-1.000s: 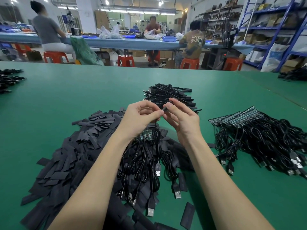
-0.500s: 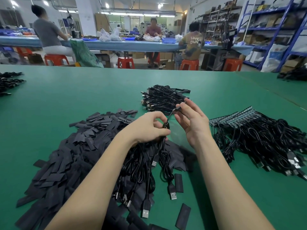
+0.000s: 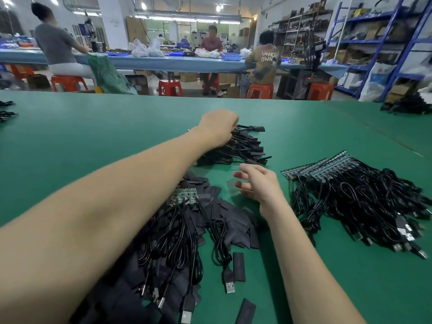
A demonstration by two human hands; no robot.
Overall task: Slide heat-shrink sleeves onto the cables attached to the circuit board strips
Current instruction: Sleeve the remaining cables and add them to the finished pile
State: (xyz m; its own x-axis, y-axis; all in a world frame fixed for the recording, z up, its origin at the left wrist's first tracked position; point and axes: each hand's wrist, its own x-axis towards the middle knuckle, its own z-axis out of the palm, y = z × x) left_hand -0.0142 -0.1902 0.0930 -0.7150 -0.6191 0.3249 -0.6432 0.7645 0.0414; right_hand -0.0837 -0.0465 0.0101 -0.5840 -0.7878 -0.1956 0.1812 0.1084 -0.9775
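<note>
My left hand reaches onto the far heap of sleeved black cables, fingers curled under; whether it grips anything, I cannot tell. My right hand hovers loose and empty. The flat black heat-shrink sleeves below look light, limp and slippery; I'd pinch one by its edges.

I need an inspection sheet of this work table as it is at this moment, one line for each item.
Surface: green table, wide.
Job's things: heap of black sleeves; circuit board strips with cables; far pile of sleeved cables.
Clutter: loose sleeve near a USB plug.
Hands: left hand reaches onto the far pile, fingers hidden; right hand hovers open, empty.
Cables: large black bundle at right, with board strips.
Surroundings: seated workers, red stools, blue shelving.
</note>
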